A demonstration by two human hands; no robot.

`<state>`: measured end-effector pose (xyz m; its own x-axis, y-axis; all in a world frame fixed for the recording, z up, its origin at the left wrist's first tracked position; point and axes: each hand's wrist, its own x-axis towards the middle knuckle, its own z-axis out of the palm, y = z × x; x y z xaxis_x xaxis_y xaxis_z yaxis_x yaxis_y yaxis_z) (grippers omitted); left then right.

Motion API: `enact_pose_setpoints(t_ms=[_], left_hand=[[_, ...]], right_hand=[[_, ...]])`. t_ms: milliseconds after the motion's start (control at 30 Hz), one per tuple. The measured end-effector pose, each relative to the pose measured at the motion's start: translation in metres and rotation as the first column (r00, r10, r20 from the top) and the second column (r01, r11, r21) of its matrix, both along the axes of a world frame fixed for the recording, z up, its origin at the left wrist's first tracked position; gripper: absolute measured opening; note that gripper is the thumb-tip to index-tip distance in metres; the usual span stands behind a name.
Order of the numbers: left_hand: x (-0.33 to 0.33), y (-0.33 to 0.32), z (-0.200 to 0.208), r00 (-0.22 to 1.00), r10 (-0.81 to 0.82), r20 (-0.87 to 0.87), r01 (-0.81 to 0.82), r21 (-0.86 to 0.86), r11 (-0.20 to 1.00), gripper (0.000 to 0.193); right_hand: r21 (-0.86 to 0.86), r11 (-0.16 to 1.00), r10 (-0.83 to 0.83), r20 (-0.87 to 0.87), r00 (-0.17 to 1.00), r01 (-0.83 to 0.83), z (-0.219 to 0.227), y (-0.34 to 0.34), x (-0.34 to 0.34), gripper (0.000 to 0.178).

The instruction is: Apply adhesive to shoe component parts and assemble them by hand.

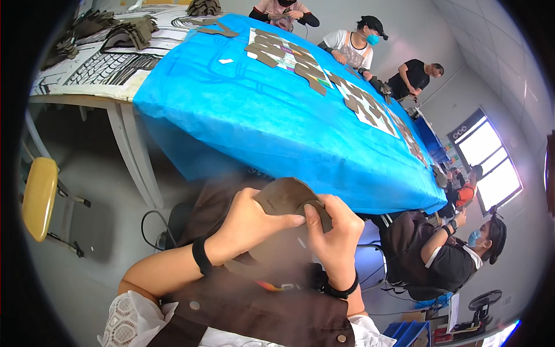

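Observation:
A curved, flat piece of grey-brown material [280, 195] is held up in front of my body, just off the near edge of the table. My left hand [245, 217] grips its left side, thumb lying across the face of the piece. On the right, my right hand [336, 228] pinches the edge between thumb and fingers, the thumbs almost meeting. Below the hands, over my brown apron [248, 312], a paler brown area is blurred, with a small orange-red item [267, 285] near it that I cannot make out.
A blue-covered table [191, 110] stretches ahead, bearing sheets with several brown cut pieces [312, 78]. Stacked brown pieces [136, 32] sit on the left table. A yellow-seated stool [40, 199] stands at left. A seated co-worker [457, 260] is close on the right; others work beyond.

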<state>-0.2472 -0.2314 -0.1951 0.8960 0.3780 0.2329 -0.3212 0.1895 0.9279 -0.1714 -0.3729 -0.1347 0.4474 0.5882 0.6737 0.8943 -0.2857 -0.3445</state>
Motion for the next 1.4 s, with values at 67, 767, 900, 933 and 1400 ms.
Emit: enact_pose_setpoints(t_ms=[67, 767, 900, 933, 1400], left_hand=[[0.000, 0.000, 0.000, 1.000, -0.016, 0.016, 0.016, -0.036, 0.999, 0.025], [-0.004, -0.006, -0.005, 0.998, 0.059, -0.038, -0.057, 0.065, 0.996, 0.023], [-0.004, -0.007, -0.004, 0.996, 0.085, -0.016, -0.084, 0.063, 0.995, 0.023], [-0.004, -0.007, -0.004, 0.995, 0.095, -0.023, -0.093, 0.081, 0.992, 0.023], [0.001, -0.006, -0.011, 0.991, 0.090, 0.103, -0.099, 0.086, 0.991, 0.024]], right_hand=[[-0.014, 1.000, 0.010, -0.014, 1.000, -0.010, 0.000, 0.001, 0.000, 0.013], [-0.111, 0.991, 0.050, -0.204, 0.978, -0.073, 0.000, -0.002, 0.009, 0.021], [-0.157, 0.985, 0.047, -0.185, 0.982, -0.077, 0.000, -0.005, 0.011, 0.021], [-0.148, 0.987, 0.034, -0.175, 0.984, -0.061, -0.001, -0.005, 0.011, 0.021], [-0.104, 0.994, -0.003, -0.346, 0.938, -0.036, -0.004, -0.005, 0.013, 0.017]])
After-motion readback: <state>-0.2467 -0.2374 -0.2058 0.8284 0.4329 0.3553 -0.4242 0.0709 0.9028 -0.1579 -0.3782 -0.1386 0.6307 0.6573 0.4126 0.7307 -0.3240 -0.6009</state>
